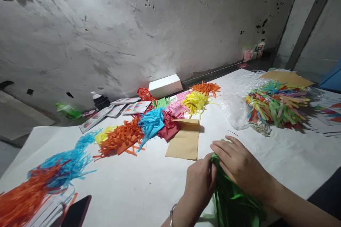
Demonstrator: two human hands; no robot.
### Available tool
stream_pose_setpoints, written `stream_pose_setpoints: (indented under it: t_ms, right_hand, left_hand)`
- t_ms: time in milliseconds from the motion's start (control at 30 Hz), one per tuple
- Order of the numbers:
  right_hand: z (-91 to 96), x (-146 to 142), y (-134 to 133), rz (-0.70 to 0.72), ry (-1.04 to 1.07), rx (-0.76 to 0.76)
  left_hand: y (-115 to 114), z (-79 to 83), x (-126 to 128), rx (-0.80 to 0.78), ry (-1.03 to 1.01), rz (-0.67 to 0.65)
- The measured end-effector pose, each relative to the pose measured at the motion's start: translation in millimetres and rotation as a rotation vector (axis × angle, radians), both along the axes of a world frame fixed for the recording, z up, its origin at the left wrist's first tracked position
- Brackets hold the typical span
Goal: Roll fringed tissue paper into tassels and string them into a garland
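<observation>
White table (149, 188) beside a grey wall (133, 35); at left, orange fringe (23, 195) near a phone (76, 212); brown envelope (184, 142) just beyond left hand (199, 178) and right hand (237, 159), both pinching green paper (231, 200) at the near side; farther right, multicoloured bundle (277, 104).

A person's bare hands meet close together, low and right of center. The left hand (199, 179), back outward, is closed in a pinch, its thumb and curled index finger drawn together at the top. The right hand (237, 158) arches over from the opposite side, knuckles up, fingers bent and pointing left, its thumb hidden. The left forearm (179, 214) rises steeply; the right forearm (290, 197) slants in from the lower right, uncovered.
</observation>
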State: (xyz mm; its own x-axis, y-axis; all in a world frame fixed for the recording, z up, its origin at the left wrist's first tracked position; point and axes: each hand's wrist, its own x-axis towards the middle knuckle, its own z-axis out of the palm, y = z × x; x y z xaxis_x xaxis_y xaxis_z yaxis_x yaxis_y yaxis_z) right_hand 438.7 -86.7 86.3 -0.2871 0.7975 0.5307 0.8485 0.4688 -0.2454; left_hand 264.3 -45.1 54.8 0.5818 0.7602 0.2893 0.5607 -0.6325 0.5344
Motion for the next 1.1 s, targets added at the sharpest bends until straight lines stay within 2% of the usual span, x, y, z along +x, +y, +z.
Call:
stream_pose_setpoints:
  t_ms: [100,167,267,367,433,533,633,767,867,967,1033,1100]
  right_hand:
    - [2.3,10.3,3.4,-0.029,0.062,-0.230]
    - [6.8,19.0,6.1,-0.063,0.089,-0.298]
    - [15.8,27.4,9.8,-0.043,0.152,-0.392]
    - [21.7,30.2,12.0,-0.014,0.222,-0.465]
    - [21.2,34.1,12.9,-0.035,0.249,-0.486]
    - [14.9,52.7,14.7,-0.110,0.268,-0.494]
    - [4.7,87.0,16.0,-0.163,0.301,-0.514]
    - [-16.6,133.5,11.5,-0.210,0.384,-0.577]
    - [-39.7,160.0,2.2,-0.280,0.453,-0.600]
    - [-63.5,190.5,-12.9,-0.400,0.501,-0.592]
    - [-77.2,215.8,-26.8,-0.529,0.519,-0.565]
    - [-89.4,240.3,-42.8,-0.682,0.530,-0.521]
  left_hand:
    - [5.2,-2.4,0.1,0.195,0.017,-0.031]
    - [9.3,-1.9,-0.7,0.329,-0.045,-0.037]
    - [13.9,1.0,-3.1,0.511,-0.079,-0.084]
    - [16.0,4.8,-7.2,0.598,-0.019,-0.245]
    - [16.6,7.7,-11.2,0.599,0.014,-0.370]
    - [17.4,13.6,-17.8,0.454,0.046,-0.491]
    - [19.4,21.7,-22.5,0.232,-0.099,-0.493]
    - [26.0,34.9,-26.1,-0.190,-0.472,-0.331]
    - [39.8,47.8,-28.7,-0.441,-0.733,-0.106]
    - [70.7,68.0,-28.3,-0.480,-0.898,0.104]
    - [104.0,85.9,-22.6,-0.442,-0.942,0.151]
    - [146.4,104.8,-10.2,-0.365,-0.960,0.147]
